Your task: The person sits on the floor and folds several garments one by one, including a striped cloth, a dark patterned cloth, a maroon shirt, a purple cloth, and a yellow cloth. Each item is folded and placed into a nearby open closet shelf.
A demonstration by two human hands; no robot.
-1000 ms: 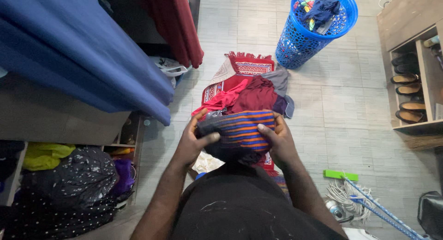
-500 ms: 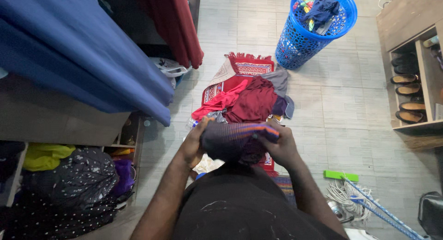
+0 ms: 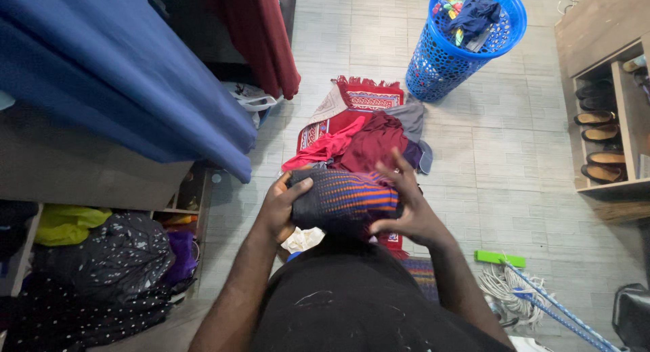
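I hold a folded garment with dark blue, orange and red stripes (image 3: 345,200) in front of my chest. My left hand (image 3: 281,206) grips its left end, thumb on top. My right hand (image 3: 409,206) presses against its right end with the fingers spread, some raised above the cloth. Just beyond the bundle, on the floor, lies a pile of clothes (image 3: 369,145), mostly maroon, red and grey, heaped on a red patterned mat (image 3: 365,98).
A blue perforated laundry basket (image 3: 440,61) with clothes stands at the far end. A shoe rack (image 3: 609,135) lines the right wall. Blue cloth (image 3: 122,74) drapes at left over shelves with a spotted dark bag (image 3: 115,257). A mop (image 3: 514,284) lies lower right.
The striped garment was folded over and compacted between both hands. My right hand's fingers have now spread and lifted along its right end; the left thumb stays on top.
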